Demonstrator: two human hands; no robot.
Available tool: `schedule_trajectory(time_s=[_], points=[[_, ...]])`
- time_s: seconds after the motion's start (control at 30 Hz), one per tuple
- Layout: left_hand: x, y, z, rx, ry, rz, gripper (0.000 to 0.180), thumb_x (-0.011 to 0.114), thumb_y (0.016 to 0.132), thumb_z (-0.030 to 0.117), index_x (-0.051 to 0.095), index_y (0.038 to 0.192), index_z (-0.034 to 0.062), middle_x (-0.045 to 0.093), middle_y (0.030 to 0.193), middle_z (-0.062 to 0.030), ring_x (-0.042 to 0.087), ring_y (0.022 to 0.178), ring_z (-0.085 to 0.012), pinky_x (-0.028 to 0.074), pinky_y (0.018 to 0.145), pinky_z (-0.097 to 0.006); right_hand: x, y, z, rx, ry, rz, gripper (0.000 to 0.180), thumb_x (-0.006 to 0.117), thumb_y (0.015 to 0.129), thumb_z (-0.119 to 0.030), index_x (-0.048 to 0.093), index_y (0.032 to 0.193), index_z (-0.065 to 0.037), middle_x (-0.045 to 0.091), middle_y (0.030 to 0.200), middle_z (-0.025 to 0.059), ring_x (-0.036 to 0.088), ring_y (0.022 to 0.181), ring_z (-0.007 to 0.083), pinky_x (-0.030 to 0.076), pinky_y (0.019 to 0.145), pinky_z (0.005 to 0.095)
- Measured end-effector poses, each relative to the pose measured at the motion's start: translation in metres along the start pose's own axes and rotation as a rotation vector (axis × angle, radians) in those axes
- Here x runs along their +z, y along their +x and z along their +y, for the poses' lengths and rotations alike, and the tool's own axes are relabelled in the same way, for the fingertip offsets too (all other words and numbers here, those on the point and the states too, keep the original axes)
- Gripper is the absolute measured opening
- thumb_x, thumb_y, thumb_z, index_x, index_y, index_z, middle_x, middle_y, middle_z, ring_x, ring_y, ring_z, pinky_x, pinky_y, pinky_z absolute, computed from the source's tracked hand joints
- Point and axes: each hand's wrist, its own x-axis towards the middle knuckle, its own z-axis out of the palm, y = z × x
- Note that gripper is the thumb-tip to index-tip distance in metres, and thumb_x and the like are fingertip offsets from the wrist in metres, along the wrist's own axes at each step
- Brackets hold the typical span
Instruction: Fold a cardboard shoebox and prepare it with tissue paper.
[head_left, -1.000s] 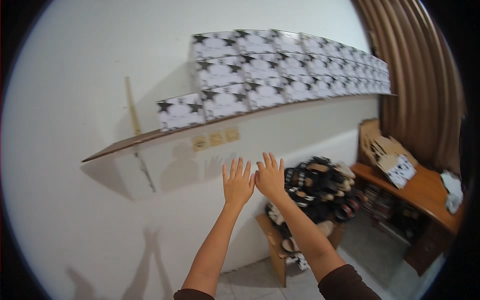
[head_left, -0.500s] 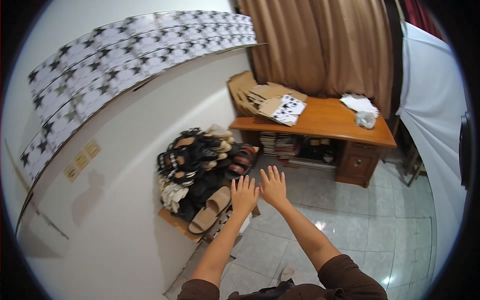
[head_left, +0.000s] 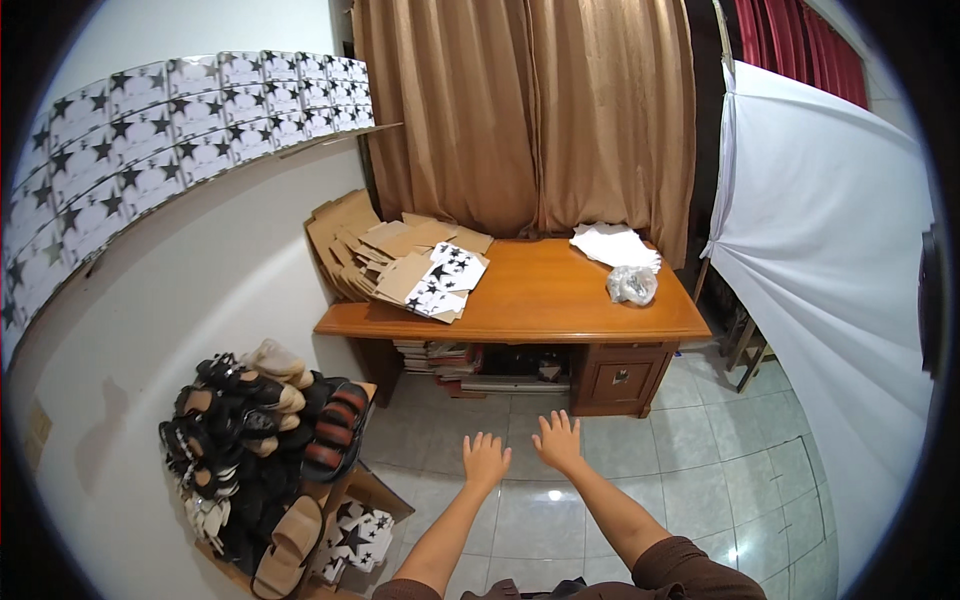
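My left hand [head_left: 486,461] is stretched out palm down over the tiled floor, fingers apart, holding nothing. Beside it, a little apart, my right hand [head_left: 557,443] reaches forward the same way, also with nothing in it. Ahead of both stands a brown wooden desk [head_left: 540,305]. Flattened brown cardboard boxes [head_left: 365,245] are heaped on its left part, with a star-printed white cardboard piece [head_left: 447,280] on top. White sheets [head_left: 612,243] and a crumpled clear plastic bag [head_left: 632,285] lie at its right.
To the left, sandals and shoes [head_left: 240,430] are piled up beside an open cardboard box [head_left: 372,490] holding star-patterned pieces. A wall shelf carries rows of star-printed boxes [head_left: 190,110]. Brown curtains [head_left: 540,120] hang behind the desk, and a white cloth [head_left: 810,190] hangs at the right.
The view has swung to the right, so the desk now sits ahead and the shoe pile has shifted to the lower left. Both hands stay outstretched and hold nothing.
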Motion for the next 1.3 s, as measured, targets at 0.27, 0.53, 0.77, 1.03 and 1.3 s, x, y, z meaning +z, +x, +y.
schedule_trajectory(time_s=[0.27,0.53,0.77,1.03,1.3], points=[[0.067,0.097,-0.039,-0.028,-0.083,-0.106,0.037,0.054,0.082,0.033,0.060,0.108,0.0063,0.055,0.118,-0.0126,0.045,0.118,-0.0289,0.025,0.102,-0.051,0.047,0.113,0.009,0.010,0.142,0.000,0.048,0.050,0.085,-0.034,0.047,0.126,-0.010,0.039,0.136,0.0151,0.028,0.131,0.0314,0.020,0.104,0.0559],[0.107,0.213,-0.121,0.019,-0.070,-0.131,0.038,0.056,0.081,0.032,0.060,0.109,0.0064,0.055,0.117,-0.0121,0.046,0.117,-0.0287,0.025,0.103,-0.050,0.096,0.244,0.003,0.076,0.115,-0.066,0.047,0.049,0.087,-0.035,0.047,0.126,-0.010,0.040,0.135,0.0143,0.031,0.129,0.0312,0.023,0.102,0.0561],[0.134,0.313,-0.184,0.009,-0.058,-0.163,0.039,0.056,0.082,0.031,0.058,0.111,0.0057,0.055,0.117,-0.0118,0.045,0.118,-0.0279,0.025,0.103,-0.050,0.124,0.351,-0.019,0.044,0.227,-0.065,0.046,0.048,0.088,-0.034,0.047,0.125,-0.008,0.041,0.134,0.0158,0.031,0.129,0.0321,0.024,0.103,0.0531],[0.182,0.428,-0.234,-0.045,-0.129,-0.165,0.038,0.053,0.083,0.030,0.058,0.111,0.0044,0.056,0.115,-0.0153,0.046,0.114,-0.0279,0.028,0.100,-0.049,0.173,0.489,-0.009,-0.073,0.265,-0.108,0.041,0.048,0.087,-0.031,0.050,0.121,-0.006,0.051,0.122,0.0156,0.043,0.119,0.0334,0.034,0.098,0.0461],[0.227,0.490,-0.292,-0.181,-0.136,-0.094,0.042,0.057,0.079,0.030,0.057,0.112,0.0045,0.049,0.121,-0.0189,0.042,0.117,-0.0333,0.028,0.100,-0.050,0.204,0.589,-0.027,-0.089,0.442,-0.272,0.040,0.049,0.085,-0.026,0.052,0.116,0.000,0.056,0.111,0.0227,0.052,0.104,0.0371,0.042,0.089,0.0418]])
